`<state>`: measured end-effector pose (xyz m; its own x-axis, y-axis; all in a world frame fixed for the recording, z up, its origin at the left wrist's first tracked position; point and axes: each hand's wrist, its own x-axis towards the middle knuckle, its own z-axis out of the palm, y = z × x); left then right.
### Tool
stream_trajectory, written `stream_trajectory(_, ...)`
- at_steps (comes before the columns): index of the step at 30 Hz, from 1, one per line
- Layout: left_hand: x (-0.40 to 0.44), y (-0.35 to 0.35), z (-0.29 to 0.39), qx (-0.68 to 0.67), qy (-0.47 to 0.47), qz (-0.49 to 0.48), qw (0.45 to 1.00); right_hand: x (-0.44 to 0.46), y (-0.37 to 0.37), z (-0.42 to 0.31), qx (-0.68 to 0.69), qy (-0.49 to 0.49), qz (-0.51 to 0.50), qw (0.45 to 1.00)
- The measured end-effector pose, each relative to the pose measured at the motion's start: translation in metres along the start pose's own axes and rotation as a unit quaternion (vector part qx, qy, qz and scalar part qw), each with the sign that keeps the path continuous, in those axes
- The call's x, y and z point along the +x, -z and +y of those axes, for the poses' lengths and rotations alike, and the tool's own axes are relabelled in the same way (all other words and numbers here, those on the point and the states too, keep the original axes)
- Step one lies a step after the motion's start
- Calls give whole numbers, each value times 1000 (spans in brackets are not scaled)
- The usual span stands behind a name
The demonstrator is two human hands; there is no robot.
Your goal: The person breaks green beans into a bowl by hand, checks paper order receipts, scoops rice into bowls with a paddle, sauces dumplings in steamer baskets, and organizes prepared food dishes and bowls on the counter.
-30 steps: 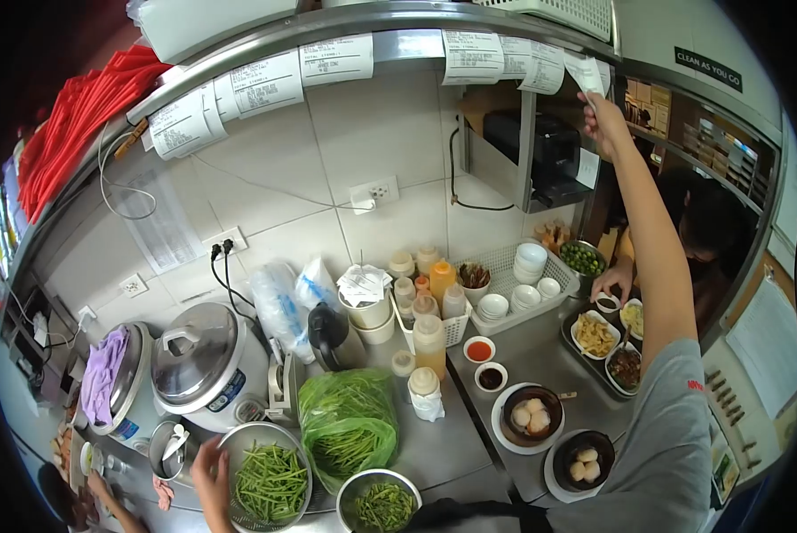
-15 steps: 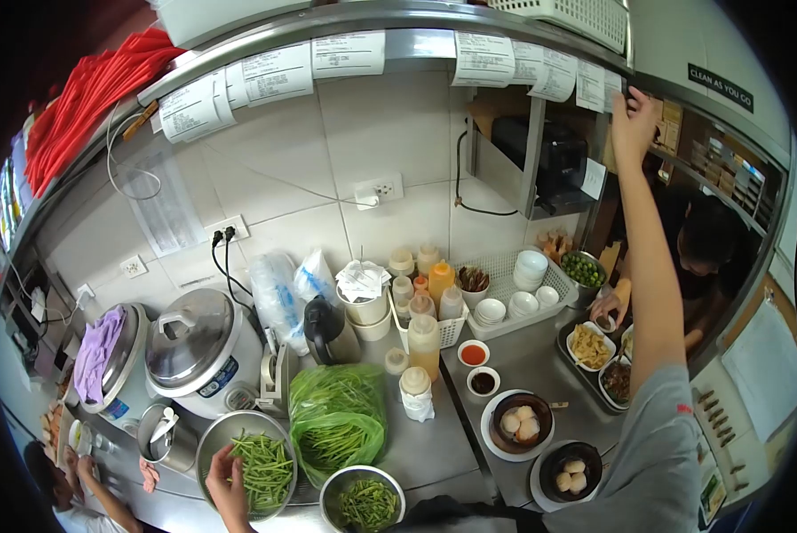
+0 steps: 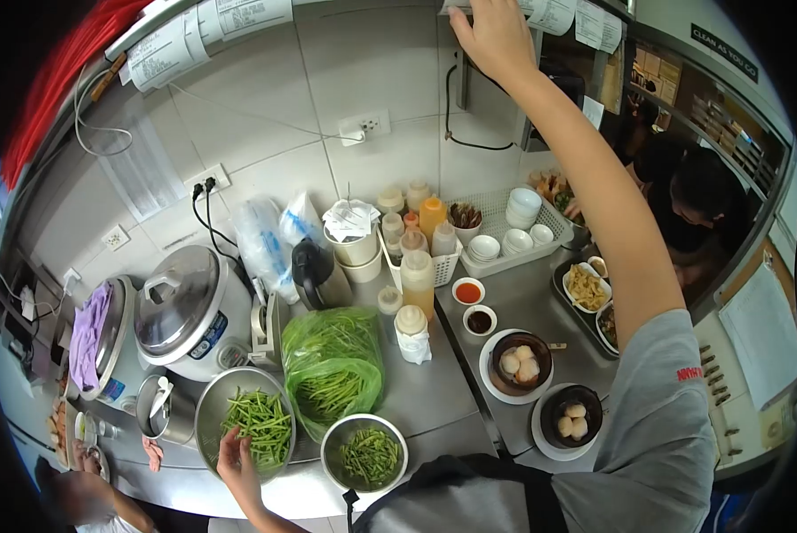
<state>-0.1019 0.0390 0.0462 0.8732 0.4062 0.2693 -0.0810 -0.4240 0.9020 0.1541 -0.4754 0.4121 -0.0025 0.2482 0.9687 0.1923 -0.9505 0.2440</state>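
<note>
My right hand (image 3: 496, 40) reaches up to the rail, its thumb against a printed order slip (image 3: 452, 6). Its fingers run past the top of the view, so their grip is hidden. Low on the left, my left hand (image 3: 237, 466) hovers at the near rim of a metal colander (image 3: 210, 417) with its fingers loosely apart. Cut green beans (image 3: 258, 425) lie in that colander. Beside it stand a green plastic bag (image 3: 332, 355) of long beans and a steel bowl (image 3: 403, 457) of cut beans.
Rice cookers (image 3: 190, 311) and a thermal jug (image 3: 314, 271) line the wall. Sauce bottles (image 3: 418, 275), a basket of white bowls (image 3: 540, 233) and two plated dumpling dishes (image 3: 523, 360) stand rightward. One co-worker (image 3: 709, 191) is behind the hatch, another (image 3: 105, 502) at lower left.
My right hand has moved left along the rail, from the slips at its right end toward the middle. The view has tilted down a little. My left hand stays by the colander.
</note>
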Motion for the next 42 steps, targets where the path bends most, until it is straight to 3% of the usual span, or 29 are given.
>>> stream_trajectory(5, -4, 5, -5, 47, 14, 2, 999, 2, 6, -10, 6, 20, -23, 1000)
stream_trajectory(12, 15, -36, 31, 62, -73, -35, 995, 12, 5, -15, 10, 29, -44, 999)
stream_trajectory(15, 10, -43, 38, 35, -54, -51, 997, -5, 35, -28, 89, -5, -53, 995)
stream_trajectory(17, 7, -46, 36, 22, -48, -53, 997, -56, 24, -15, 105, -17, 18, 994)
stream_trajectory(18, 6, -43, 31, 30, -41, -50, 997, -83, 27, -23, 195, -29, 46, 979)
stream_trajectory(20, 1, -35, 19, 47, -30, -45, 997, -170, 25, -26, 341, -274, -139, 888)
stream_trajectory(21, -3, -29, 27, 45, 28, -47, 997, -215, 25, -18, 266, -316, -268, 870)
stream_trajectory(22, -4, -24, 15, 26, 10, -39, 999, -268, 15, -5, 305, -373, -312, 819)
stream_trajectory(23, -3, -18, 16, 34, 28, -43, 998, -324, 1, 11, 379, -483, -268, 743)
stream_trajectory(25, -1, -7, 22, 56, 47, -42, 996, -414, -9, 66, 349, -718, -178, 575)
stream_trajectory(27, 5, -1, 17, 73, 41, -36, 996, -487, -26, 126, 227, -782, -177, 553)
stream_trajectory(29, 12, -12, 29, 108, 47, -23, 993, -505, -42, 155, 85, -743, -302, 591)
stream_trajectory(32, 24, -40, 35, 161, 34, -32, 986, -554, -96, 211, 26, -623, -356, 696)
stream_trajectory(34, 29, -66, 45, 196, 28, -49, 979, -569, -128, 243, -99, -562, -423, 704)
stream_trajectory(36, 31, -92, 61, 243, 22, -85, 966, -569, -136, 258, -110, -598, -401, 685)
stream_trajectory(38, 30, -96, 45, 267, 26, -97, 958, -592, -150, 273, -89, -646, -327, 684)
stream_trajectory(41, 37, -105, 42, 296, 65, -118, 946, -599, -153, 268, -70, -592, -330, 732)
stream_trajectory(42, 39, -111, 44, 300, 61, -122, 944, -591, -147, 261, -16, -627, -347, 697)
